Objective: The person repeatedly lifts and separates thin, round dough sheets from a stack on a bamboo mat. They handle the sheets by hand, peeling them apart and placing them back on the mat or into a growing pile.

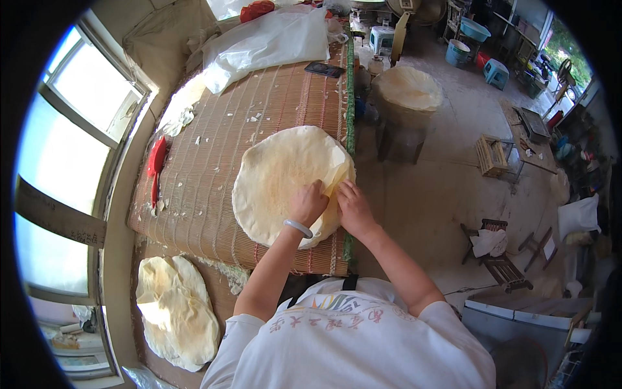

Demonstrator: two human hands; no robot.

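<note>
A stack of large, round, thin flatbreads point(277, 180) lies on a reed mat point(204, 180), near the mat's green right edge. My left hand point(309, 202), with a pale bangle at the wrist, pinches a lifted, folded part of the top sheet point(334, 187). Close to the stack's right rim, my right hand point(354, 206) grips the same raised fold from the other side. The fingertips are partly hidden in the fold. More folded sheets point(180, 316) lie in a pile at the lower left.
A red brush point(156, 163) and scattered flakes lie on the mat's left part. White plastic sheeting point(272, 44) and a phone point(324, 69) are at its far end. Right of the mat, another round stack point(408, 90) rests on a stand. A wooden crate point(492, 155) stands farther right.
</note>
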